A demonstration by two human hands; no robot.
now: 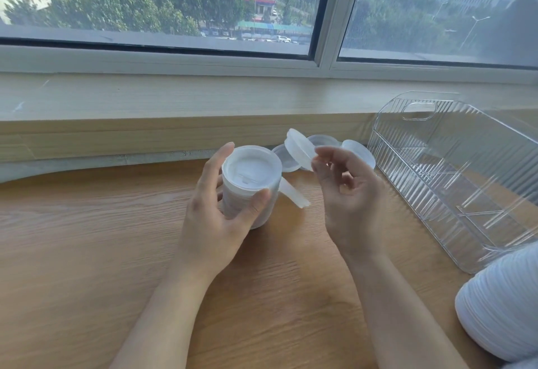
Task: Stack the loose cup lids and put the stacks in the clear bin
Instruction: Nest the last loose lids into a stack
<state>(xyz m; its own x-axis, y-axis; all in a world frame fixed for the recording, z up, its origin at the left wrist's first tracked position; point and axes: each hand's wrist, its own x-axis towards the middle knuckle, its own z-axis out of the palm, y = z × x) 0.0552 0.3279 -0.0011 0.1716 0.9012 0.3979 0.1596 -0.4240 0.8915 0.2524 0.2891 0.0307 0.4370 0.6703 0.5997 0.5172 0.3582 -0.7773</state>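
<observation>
The stack of lids (247,191) stood near the middle of the counter (87,237), wrapped by the left hand (215,217), thumb on its near side and fingers curled round the far side. It was translucent white, each lid nested in the one below, the top lid showing a raised rim and a small sip tab. At about two o'clock from it, the right hand (346,194) pinched a single lid (298,152) by its edge between thumb and fingertips, tilted steeply, not yet over the stack.

The likeliest trouble, I judged, was the tilted lid landing crooked: pressed down off-centre it could sit skewed or pop off. A pinch on a thin, slick rim could also let the lid slip. A tall column of light plastic would probably tip or fan apart if the left hand squeezed it unevenly or let go early.

Just past the stack, at three o'clock, another lid (294,194) leaned on edge against it and could be knocked over. Behind, at twelve to two o'clock, a few loose lids (359,153) lay near the wall. Further right, at three o'clock, the clear bin (454,182) stood, ribbed and apparently holding nothing. A long white stack (500,304) lay at five o'clock, close to the counter edge, where it might roll.
</observation>
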